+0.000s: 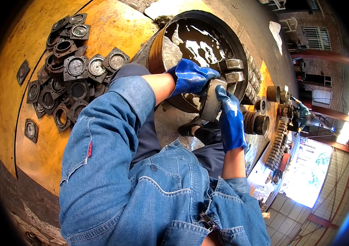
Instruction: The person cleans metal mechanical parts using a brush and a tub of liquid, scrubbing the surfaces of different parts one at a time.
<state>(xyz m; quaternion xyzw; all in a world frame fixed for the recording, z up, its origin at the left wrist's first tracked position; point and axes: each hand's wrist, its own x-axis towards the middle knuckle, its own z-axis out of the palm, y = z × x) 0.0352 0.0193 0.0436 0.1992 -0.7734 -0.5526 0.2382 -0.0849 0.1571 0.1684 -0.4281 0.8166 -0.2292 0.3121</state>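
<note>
I have the thick grey metal part tilted between my two hands, at the near edge of a large round tub. My left hand, in a glossy blue glove, has its fingers clasped over the part's upper left end, though I cannot make out each fingertip. My right hand, gloved the same, grips the right edge, thumb pressed against the face. In the tub lies dark liquid streaked with white glare, and a pair of metal blocks sits inside the rim, just beyond my hands. Close on the right, toothed rings are stacked along the tub's side, with dark cylinders nearer to me. Well off to my left, square plates with round centres lie heaped on a yellow surface. Below the part I see a dark shoe. Far right, another person is near more parts, beyond them a bright opening.
</note>
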